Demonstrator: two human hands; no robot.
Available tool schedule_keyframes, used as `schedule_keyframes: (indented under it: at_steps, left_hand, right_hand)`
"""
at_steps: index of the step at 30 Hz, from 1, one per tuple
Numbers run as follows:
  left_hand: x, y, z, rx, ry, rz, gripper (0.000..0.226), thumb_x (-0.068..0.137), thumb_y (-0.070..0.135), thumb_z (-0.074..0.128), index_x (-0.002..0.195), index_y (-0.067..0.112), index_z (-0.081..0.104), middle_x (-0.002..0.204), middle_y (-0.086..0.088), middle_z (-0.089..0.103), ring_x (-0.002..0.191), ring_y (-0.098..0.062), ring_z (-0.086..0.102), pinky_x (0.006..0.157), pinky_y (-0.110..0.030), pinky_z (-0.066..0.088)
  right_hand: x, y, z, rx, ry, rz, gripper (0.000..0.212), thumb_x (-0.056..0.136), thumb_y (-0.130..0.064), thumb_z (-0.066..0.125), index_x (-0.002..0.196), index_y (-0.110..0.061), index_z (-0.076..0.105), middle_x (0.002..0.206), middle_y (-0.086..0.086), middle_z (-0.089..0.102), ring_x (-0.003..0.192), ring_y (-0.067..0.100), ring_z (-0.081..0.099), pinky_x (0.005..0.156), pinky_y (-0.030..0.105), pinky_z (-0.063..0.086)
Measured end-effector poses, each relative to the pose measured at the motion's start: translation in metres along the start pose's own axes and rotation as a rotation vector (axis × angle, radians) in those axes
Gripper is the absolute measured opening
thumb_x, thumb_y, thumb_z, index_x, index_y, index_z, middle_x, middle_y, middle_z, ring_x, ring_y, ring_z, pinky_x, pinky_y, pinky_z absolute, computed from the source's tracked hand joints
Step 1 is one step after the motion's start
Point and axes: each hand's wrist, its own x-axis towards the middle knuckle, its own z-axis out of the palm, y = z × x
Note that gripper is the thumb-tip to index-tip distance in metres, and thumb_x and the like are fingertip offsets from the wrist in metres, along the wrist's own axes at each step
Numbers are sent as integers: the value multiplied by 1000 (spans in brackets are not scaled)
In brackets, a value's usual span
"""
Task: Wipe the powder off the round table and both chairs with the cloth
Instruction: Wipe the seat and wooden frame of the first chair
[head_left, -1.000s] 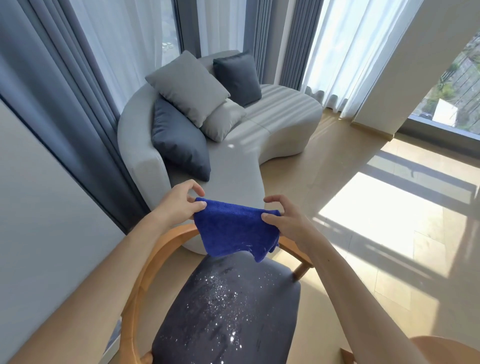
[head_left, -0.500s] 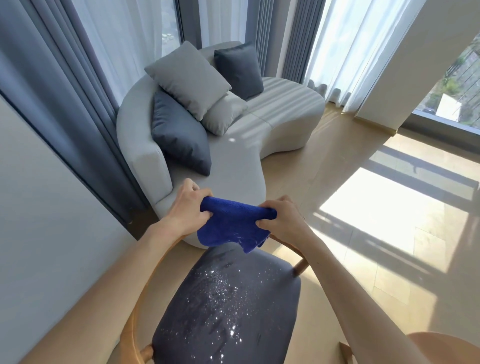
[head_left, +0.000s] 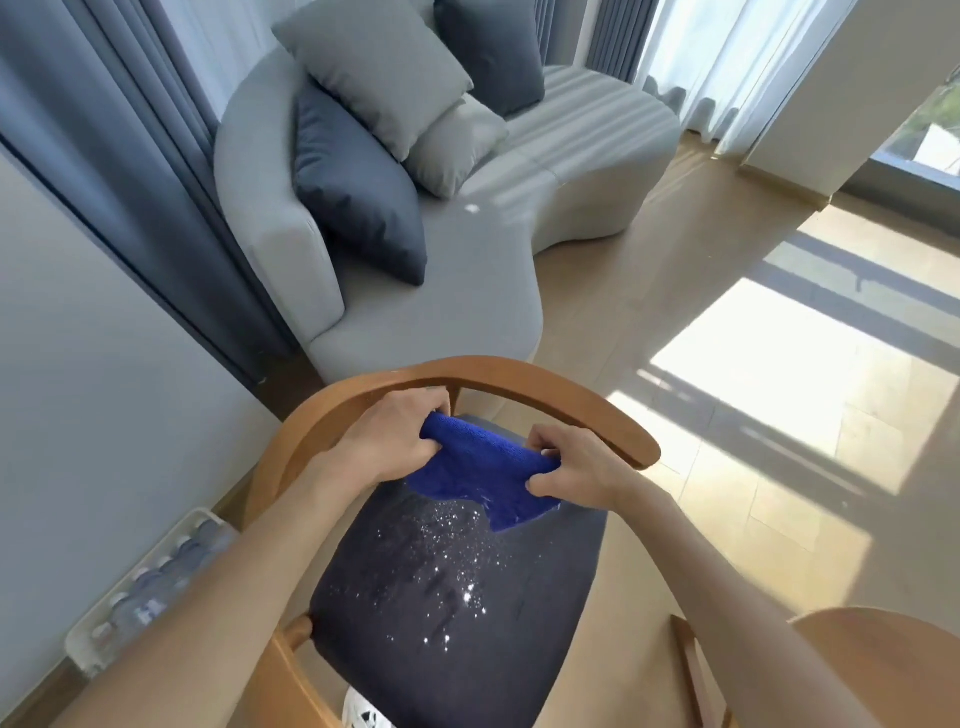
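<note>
Currently we grip the cloth (head_left: 480, 475) bunched in left hand (head_left: 387, 444) and right hand (head_left: 576, 467), above the chair seat's (head_left: 467, 649) rear edge; next, press down onto the powder (head_left: 452, 561) and sweep.

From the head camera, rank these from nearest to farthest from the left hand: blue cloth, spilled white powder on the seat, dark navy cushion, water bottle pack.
1. Blue cloth: in the left hand, held in its grip.
2. Spilled white powder: just below, on the dark chair seat.
3. Dark navy cushion: beyond, on the grey sofa.
The plastic-wrapped water bottle pack, by the wall at left, is too close to the cushion to rank.
</note>
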Motion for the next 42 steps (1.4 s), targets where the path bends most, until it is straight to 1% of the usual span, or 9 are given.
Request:
schedule_keyframes:
  at_steps: [6,14,19,24,29,34,36,38,42]
  left_hand:
    - [-14,-19,76,7,-122,-44,19,73,7,54,83,22,48,81,7,52,76,-20,51,61,-30,39]
    - [-33,-33,172,45,-222,-43,25,73,2,51,91,19,45,92,6,46,90,-17,44,70,-25,33]
    - [-34,-31,211,156,-86,92,27,69,-2,55,92,11,54,94,-1,51,90,-25,48,79,-31,40]
    - [-37,-30,240,288,22,185,39,42,-10,72,73,8,56,74,-7,54,63,-29,53,53,-32,46]
    - [-62,-47,285,387,-99,152,46,34,-8,75,71,13,59,71,-2,54,60,-23,53,50,-28,44]
    - [-86,-61,318,428,-300,85,54,21,-3,77,66,20,57,68,3,52,58,-17,52,47,-24,39]
    - [-91,-66,325,407,-400,52,47,42,3,77,81,18,56,86,0,53,76,-19,53,60,-26,37]
    - [-95,-74,331,382,-499,13,31,73,7,58,100,18,49,108,-1,45,100,-21,44,75,-28,30]
    - [-96,-77,330,295,-527,-85,18,88,18,43,105,19,47,113,2,46,106,-20,42,84,-29,32]
  right_hand:
    - [-11,53,51,12,-54,70,20,67,-19,60,74,-28,43,65,-12,54,59,7,47,55,23,37]
    - [-36,122,120,-19,-60,197,22,70,-18,54,84,-29,42,75,-6,64,69,15,57,63,36,48]
    - [-50,152,152,-59,180,156,29,70,-11,58,91,-28,45,104,-19,65,86,11,58,74,25,42]
    - [-53,170,180,-158,437,32,36,61,6,68,90,-11,57,108,-4,69,96,22,63,82,27,44]
    - [-58,193,218,-247,331,-3,40,52,7,69,86,-10,59,100,-2,68,96,22,66,80,26,47]
    - [-67,209,261,-261,170,33,41,43,0,70,79,-15,54,93,-5,65,82,21,65,75,21,36]
    - [-69,213,272,-257,129,33,41,43,-5,72,78,-17,53,94,-6,63,82,20,65,75,18,36]
    - [-72,217,279,-275,99,9,34,51,-21,77,79,-20,56,99,-9,63,90,17,64,78,18,42]
    - [-68,218,289,-363,131,5,34,71,-44,72,95,-21,69,124,4,62,117,28,55,99,41,43]
